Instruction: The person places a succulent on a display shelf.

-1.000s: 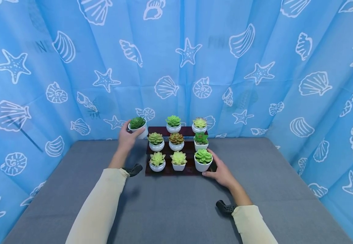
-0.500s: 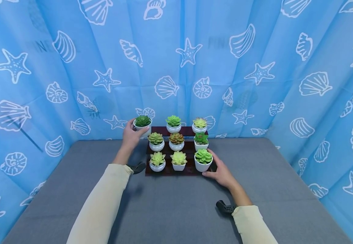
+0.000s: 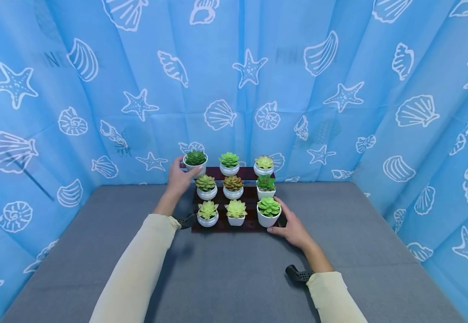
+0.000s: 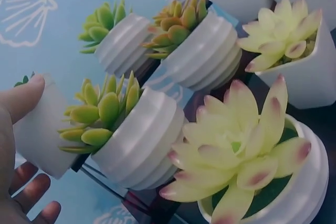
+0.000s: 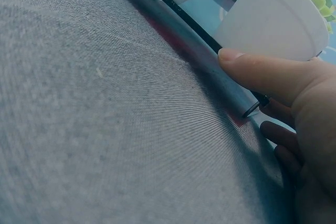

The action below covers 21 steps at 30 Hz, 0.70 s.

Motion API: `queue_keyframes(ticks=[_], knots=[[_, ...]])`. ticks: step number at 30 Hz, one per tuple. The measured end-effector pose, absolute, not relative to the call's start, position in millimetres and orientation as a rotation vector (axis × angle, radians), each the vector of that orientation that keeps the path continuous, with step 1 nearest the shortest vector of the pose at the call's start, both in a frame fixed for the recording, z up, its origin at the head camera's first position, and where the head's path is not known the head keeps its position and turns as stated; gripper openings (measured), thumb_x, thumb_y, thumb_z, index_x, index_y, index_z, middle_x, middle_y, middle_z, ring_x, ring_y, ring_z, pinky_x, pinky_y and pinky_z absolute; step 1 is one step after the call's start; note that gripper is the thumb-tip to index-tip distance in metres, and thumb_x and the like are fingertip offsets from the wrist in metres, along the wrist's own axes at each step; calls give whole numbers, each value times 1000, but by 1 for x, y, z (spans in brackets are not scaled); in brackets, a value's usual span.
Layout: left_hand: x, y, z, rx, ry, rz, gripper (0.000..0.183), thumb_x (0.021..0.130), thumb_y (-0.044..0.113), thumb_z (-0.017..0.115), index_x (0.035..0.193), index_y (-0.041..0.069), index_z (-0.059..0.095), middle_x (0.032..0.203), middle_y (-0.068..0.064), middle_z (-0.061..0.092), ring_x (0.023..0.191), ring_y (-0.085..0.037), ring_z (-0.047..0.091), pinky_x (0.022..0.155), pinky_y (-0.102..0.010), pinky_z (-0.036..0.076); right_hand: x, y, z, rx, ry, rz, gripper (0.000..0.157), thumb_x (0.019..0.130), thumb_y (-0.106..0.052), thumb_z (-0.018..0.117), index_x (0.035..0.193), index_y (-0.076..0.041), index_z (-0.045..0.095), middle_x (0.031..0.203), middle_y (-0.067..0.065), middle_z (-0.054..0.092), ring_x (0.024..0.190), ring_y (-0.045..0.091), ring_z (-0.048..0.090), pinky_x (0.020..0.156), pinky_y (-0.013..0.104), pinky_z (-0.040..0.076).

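My left hand point(image 3: 178, 179) holds a white round pot with a dark green succulent point(image 3: 195, 158), its thumb across the pot's near side. This pot is at the left end of the top tier of a dark red-brown tiered display stand point(image 3: 217, 228). In the left wrist view, the pot point(image 4: 44, 129) stands beside a ridged pot with a yellow-green succulent point(image 4: 131, 135). My right hand point(image 3: 294, 229) grips the right end of the bottom tier. Its thumb point(image 5: 257, 72) lies at the front edge, right below a white pot with a bright green succulent point(image 3: 268, 215); the fingers curl past the tier's end.
Several other succulents in white pots fill the three tiers, among them a reddish one point(image 3: 233, 184) in the middle. A grey cloth point(image 3: 234, 278) covers the table. Behind hangs a blue curtain point(image 3: 217, 63) with white shell and starfish prints.
My left hand has moved right with the dark green succulent, from beside the stand to the left end of its top tier. The right hand has stayed in place.
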<state>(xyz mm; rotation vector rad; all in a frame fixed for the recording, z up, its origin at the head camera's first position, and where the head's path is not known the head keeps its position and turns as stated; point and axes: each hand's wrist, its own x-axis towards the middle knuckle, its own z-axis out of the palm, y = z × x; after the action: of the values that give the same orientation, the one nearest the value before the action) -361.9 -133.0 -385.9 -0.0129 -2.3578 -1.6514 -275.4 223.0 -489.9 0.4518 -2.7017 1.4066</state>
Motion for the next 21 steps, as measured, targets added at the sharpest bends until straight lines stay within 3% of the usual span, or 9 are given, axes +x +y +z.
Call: queue_keyframes(ticks=[8,21], knots=[[-357,-126,-382,-15,-2308,-1774,75,90,28,71,149,6,31,137,-22,42,119,-37,49,93,-48,47,-275,223,-490,446,-2705,1398,98,77,-17,84,155,-19,23,154,18,30,139,41,27,108,65,20],[-355,-123,-386,-52,-2308,-1804,69,90,30,72,146,6,40,139,-20,46,125,-36,47,98,-47,44,-274,223,-489,446,-2707,1397,98,77,-16,84,155,-18,24,154,19,30,139,41,27,108,65,20]])
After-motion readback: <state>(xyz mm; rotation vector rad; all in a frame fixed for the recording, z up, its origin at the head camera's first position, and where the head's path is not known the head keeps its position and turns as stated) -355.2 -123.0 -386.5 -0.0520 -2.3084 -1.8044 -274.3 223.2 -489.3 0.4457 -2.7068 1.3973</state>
